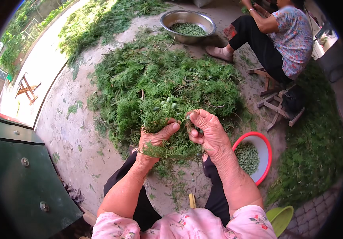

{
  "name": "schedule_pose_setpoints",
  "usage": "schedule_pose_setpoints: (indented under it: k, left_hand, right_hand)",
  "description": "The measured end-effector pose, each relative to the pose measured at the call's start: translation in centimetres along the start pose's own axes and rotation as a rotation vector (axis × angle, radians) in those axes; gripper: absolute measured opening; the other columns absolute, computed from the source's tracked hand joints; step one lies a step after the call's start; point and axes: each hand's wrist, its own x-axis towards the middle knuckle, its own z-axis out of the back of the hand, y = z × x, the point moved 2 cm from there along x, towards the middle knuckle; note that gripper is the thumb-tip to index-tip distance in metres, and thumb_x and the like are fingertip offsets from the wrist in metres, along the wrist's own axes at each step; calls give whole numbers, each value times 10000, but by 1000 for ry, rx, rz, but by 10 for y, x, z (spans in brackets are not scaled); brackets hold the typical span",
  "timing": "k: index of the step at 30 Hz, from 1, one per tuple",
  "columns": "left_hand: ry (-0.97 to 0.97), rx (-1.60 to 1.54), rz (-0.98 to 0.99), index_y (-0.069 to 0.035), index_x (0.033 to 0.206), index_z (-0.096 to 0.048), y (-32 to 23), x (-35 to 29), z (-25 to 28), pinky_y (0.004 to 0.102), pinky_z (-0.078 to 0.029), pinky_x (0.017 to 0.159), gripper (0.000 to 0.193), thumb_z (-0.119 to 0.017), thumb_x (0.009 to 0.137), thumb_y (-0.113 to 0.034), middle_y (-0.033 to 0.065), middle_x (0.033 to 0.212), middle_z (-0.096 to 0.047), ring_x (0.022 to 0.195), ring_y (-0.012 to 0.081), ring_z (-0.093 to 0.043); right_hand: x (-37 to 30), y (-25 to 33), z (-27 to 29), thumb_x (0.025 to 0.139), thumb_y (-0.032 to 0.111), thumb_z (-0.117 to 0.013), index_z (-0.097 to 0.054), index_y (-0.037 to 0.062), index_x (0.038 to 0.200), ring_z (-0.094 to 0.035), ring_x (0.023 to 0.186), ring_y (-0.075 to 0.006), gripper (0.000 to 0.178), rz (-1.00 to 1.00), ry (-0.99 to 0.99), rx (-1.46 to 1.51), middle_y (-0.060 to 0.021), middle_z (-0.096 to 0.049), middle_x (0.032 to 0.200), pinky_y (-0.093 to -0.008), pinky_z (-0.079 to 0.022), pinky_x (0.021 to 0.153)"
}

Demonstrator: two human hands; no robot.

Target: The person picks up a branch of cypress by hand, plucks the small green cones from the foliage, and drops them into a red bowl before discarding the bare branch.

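Note:
My left hand (155, 137) is closed around a feathery evergreen sprig (152, 149), its thumb pressed along the stems. Just to the right, my right hand (209, 131) is closed, thumb and forefinger pinching at the sprig's edge by a small green cone (188, 117). More green cones show partly between its curled fingers. Pale green cones (174, 105) sit among the leaves beyond my hands. A large heap of cut evergreen branches (159, 75) spreads over the ground in front of me.
A white basin with a red rim (270, 157) holds green cones at my right. Farther off stands a metal basin (167, 30), also with cones. A seated person (291, 44) works at the far right, near wooden stools (274, 110). A dark green panel (28, 187) is at my left.

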Motion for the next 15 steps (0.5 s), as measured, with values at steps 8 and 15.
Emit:
schedule_pose_setpoints:
  k: [8, 15]
  left_hand:
    - [9, 77, -41, -32, 882, -642, -5, -4, -2, 260, -445, 655, 230, -756, 714, -140, 14, 830, -638, 753, 107, -564]
    - [-3, -278, 242, -58, 917, -632, 0, -4, 8, 252, -439, 623, 253, -732, 726, -191, 3, 837, -618, 722, 107, -545]
  right_hand:
    - [-1, 25, 2, 844, 140, -631, -560, 29, 878, -465, 555, -35, 136, 607, -290, -603, 8, -529, 674, -178, -327, 402]
    - [-5, 17, 0, 844, 84, -556, -541, 49, 916, -508, 566, -94, 81, 112, 130, 174, -90, -600, 822, -195, -362, 410]
